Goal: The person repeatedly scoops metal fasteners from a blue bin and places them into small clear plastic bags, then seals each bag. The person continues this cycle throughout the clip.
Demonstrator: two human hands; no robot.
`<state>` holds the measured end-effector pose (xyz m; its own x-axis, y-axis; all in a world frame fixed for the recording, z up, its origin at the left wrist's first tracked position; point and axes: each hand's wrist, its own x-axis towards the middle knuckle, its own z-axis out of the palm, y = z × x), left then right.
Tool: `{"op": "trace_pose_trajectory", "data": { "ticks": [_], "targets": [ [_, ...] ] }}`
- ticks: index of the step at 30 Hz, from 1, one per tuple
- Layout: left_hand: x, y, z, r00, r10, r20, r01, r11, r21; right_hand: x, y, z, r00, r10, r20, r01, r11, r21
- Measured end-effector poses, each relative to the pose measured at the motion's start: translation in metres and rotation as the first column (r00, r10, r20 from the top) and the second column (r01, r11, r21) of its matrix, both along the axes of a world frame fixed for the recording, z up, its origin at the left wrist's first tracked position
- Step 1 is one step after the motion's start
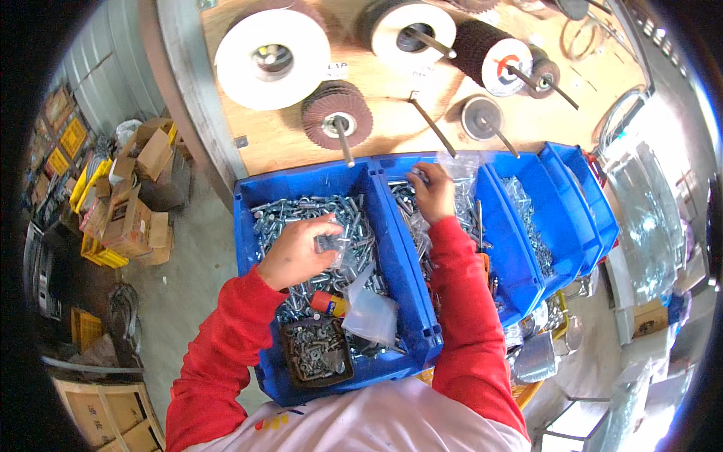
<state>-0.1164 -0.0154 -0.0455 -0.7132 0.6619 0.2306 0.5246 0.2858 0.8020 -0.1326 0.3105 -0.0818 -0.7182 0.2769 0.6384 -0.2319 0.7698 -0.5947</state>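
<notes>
fingers (322, 227) (left) around clear plastic packet (329, 243)

Place: workshop, a parts-and-consumables corner by the look of it.
Landmark: plywood board (267, 143), serving as a storage panel.
Abrasives: brown-red abrasive discs (320, 124), stacked on steel pegs (434, 128) that jut from the board; grinding and sanding supplies.
Fasteners: loose metal bolts (361, 241), heaped in blue bins (242, 226) set in a row just below the board.
Stores: opened cardboard boxes (126, 226) piled by a yellow crate (103, 256), well left of the board.
Floor: plain grey, concrete-looking floor (188, 290), below and left of the board.
Wall: ribbed pale wall (113, 68), left of the board; shed-like.
</notes>
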Motion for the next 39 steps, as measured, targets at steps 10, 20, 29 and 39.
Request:
{"op": "trace_pose_trajectory", "data": {
  "ticks": [10,20,29,39],
  "targets": [
    [0.018,0.008,0.017,0.983,-0.086,0.163,0.054,0.98,0.191,0.107,-0.095,0.073,0.837,0.334,0.432,-0.337,0.939,-0.073],
    [0.027,-0.005,0.017,0.981,-0.101,-0.167,0.116,0.99,0.082,0.125,-0.136,0.084,0.843,0.389,0.372,-0.409,0.912,-0.029],
    [0.028,-0.007,0.038,0.968,-0.232,-0.094,0.22,0.968,-0.12,0.133,-0.14,0.106,0.77,0.041,0.637,-0.33,0.88,0.341],
    [0.021,0.0,0.056,0.903,-0.299,0.308,0.326,0.944,-0.042,0.117,-0.163,0.102,0.948,0.309,0.074,-0.263,0.895,-0.36]
  ]
}}
